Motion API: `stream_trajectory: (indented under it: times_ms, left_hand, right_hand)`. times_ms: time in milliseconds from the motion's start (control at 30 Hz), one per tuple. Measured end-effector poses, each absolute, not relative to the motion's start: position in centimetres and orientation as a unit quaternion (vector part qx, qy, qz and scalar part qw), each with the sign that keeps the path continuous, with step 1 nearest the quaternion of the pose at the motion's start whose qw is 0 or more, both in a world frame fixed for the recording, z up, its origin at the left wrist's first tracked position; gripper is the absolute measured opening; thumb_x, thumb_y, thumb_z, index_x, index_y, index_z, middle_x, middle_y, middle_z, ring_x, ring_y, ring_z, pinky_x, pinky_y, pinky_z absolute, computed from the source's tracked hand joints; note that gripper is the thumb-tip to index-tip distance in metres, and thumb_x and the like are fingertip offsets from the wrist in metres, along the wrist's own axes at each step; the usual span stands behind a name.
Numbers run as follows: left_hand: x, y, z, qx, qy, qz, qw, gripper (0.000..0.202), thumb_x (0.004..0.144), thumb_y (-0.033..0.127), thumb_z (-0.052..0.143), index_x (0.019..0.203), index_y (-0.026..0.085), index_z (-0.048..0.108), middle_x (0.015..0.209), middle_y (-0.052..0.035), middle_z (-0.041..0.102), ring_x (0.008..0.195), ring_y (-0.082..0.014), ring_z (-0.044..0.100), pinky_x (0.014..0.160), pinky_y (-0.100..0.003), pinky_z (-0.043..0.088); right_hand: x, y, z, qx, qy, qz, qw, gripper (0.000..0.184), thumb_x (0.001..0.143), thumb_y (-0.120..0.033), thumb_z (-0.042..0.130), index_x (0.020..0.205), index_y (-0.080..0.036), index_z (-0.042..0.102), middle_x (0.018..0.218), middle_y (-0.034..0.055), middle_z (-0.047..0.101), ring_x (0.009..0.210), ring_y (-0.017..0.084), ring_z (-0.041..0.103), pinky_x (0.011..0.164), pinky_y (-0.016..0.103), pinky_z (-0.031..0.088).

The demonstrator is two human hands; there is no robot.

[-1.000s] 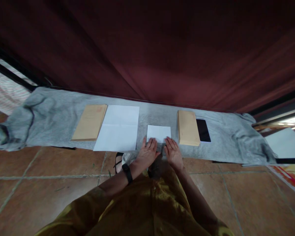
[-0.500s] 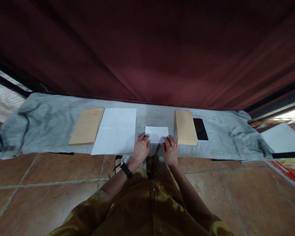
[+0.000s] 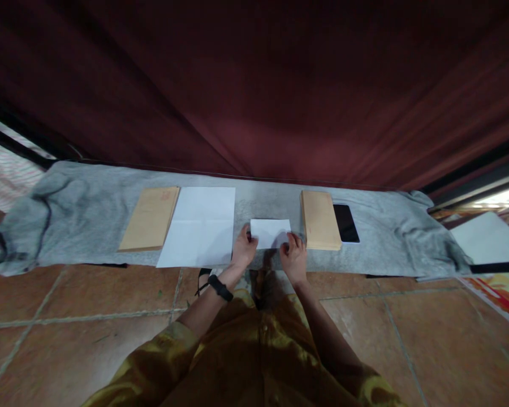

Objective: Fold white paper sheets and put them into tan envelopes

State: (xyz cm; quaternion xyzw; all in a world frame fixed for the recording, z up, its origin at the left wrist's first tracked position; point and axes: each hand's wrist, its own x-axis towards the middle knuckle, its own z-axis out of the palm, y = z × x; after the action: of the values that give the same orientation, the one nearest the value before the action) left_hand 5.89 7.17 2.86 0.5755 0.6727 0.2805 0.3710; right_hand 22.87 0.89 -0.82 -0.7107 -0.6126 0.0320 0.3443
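A small folded white paper lies on a grey cloth spread over the floor. My left hand grips its left edge with the fingers closed on it. My right hand pinches its lower right corner. A black band sits on my left wrist. To the left of the folded paper lies a large white sheet, and beyond that a brown envelope. Just right of my right hand is a stack of brown envelopes.
A black phone lies beside the stack of envelopes. A dark red curtain hangs behind the cloth. More white paper is at the far right. Brown floor tiles run in front, and my yellow garment fills the bottom.
My hands went from lying flat on the near edge of the folded paper to gripping its left and right sides. The camera view shifted slightly.
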Motion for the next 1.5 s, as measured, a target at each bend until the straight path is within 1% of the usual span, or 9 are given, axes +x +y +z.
stream_trajectory:
  times_ms: [200,400,633,733,900,1100,1233,1433,1500]
  left_hand:
    - [5.9,7.3,2.0,0.543,0.643,0.326,0.432,0.069,0.078,0.01,0.056,0.147,0.011,0.048,0.082,-0.0035,0.073,0.076,-0.0221,0.07,0.08,-0.037,0.057]
    - [5.6,7.4,1.8,0.471,0.607,0.393,0.505,0.058,0.073,0.012,0.062,0.131,0.016,0.061,0.079,0.0001,0.071,0.074,-0.0176,0.068,0.073,-0.031,0.055]
    - [4.8,7.3,2.5,0.449,0.562,0.401,0.568,0.044,0.071,0.017,0.068,0.115,0.015,0.069,0.081,-0.0024,0.073,0.071,-0.0176,0.069,0.069,-0.03,0.054]
    - [5.0,7.4,2.7,0.469,0.559,0.401,0.554,0.039,0.074,0.016,0.067,0.112,0.016,0.07,0.081,-0.0015,0.073,0.071,-0.0167,0.068,0.069,-0.029,0.055]
    - [4.1,8.2,3.0,0.536,0.585,0.396,0.463,0.031,0.08,0.016,0.063,0.11,0.018,0.071,0.087,-0.0028,0.072,0.08,-0.018,0.069,0.08,-0.033,0.057]
    - [-3.9,9.9,4.6,0.647,0.656,0.346,0.174,0.041,0.085,0.017,0.059,0.125,0.016,0.065,0.124,-0.0139,0.065,0.121,-0.0287,0.06,0.109,-0.044,0.046]
    - [-11.5,9.6,5.3,0.623,0.734,0.261,0.071,0.047,0.089,0.023,0.057,0.134,0.011,0.059,0.141,-0.0213,0.054,0.136,-0.0331,0.049,0.116,-0.049,0.038]
    - [-19.6,7.0,5.5,0.491,0.859,0.141,0.041,0.071,0.09,0.045,0.061,0.15,0.012,0.04,0.161,-0.0275,0.028,0.15,-0.0455,0.025,0.114,-0.062,0.031]
    - [-21.2,6.3,5.6,0.47,0.873,0.103,0.077,0.078,0.088,0.05,0.063,0.15,0.01,0.038,0.158,-0.0289,0.031,0.148,-0.0466,0.027,0.114,-0.061,0.033]
  right_hand:
    - [23.1,0.5,-0.9,-0.699,-0.627,0.032,0.343,0.042,0.097,-0.021,0.044,0.138,-0.016,0.054,0.135,0.0174,0.059,0.126,0.03,0.053,0.105,0.051,0.046]
    - [23.3,0.5,-1.2,-0.694,-0.605,0.065,0.384,0.049,0.101,-0.03,0.043,0.148,-0.015,0.045,0.139,0.0208,0.057,0.129,0.032,0.052,0.106,0.054,0.046]
    - [24.5,1.9,-1.6,-0.691,-0.501,0.21,0.478,0.064,0.097,-0.048,0.047,0.15,-0.012,0.042,0.137,0.0205,0.06,0.118,0.028,0.062,0.102,0.044,0.052]
    - [24.9,2.8,-1.8,-0.691,-0.428,0.28,0.512,0.066,0.091,-0.049,0.052,0.145,-0.012,0.049,0.124,0.0173,0.066,0.102,0.026,0.066,0.088,0.04,0.058]
    - [24.7,3.2,-1.6,-0.687,-0.338,0.335,0.549,0.071,0.084,-0.052,0.058,0.146,-0.016,0.05,0.113,0.0111,0.067,0.093,0.023,0.065,0.07,0.034,0.061]
    - [24.5,2.6,-1.2,-0.692,-0.36,0.316,0.541,0.07,0.087,-0.049,0.055,0.148,-0.016,0.048,0.128,0.0165,0.062,0.11,0.028,0.064,0.076,0.038,0.061]
    - [24.7,2.4,-1.4,-0.705,-0.388,0.283,0.522,0.067,0.089,-0.048,0.052,0.147,-0.014,0.048,0.123,0.0173,0.065,0.108,0.028,0.065,0.086,0.043,0.059]
    - [24.6,2.1,-1.8,-0.703,-0.421,0.249,0.517,0.062,0.091,-0.045,0.051,0.147,-0.017,0.048,0.128,0.0159,0.065,0.115,0.027,0.064,0.101,0.046,0.05]
    - [24.6,2.1,-1.7,-0.708,-0.419,0.245,0.514,0.063,0.091,-0.046,0.051,0.146,-0.016,0.049,0.128,0.0168,0.065,0.114,0.028,0.064,0.1,0.045,0.05]
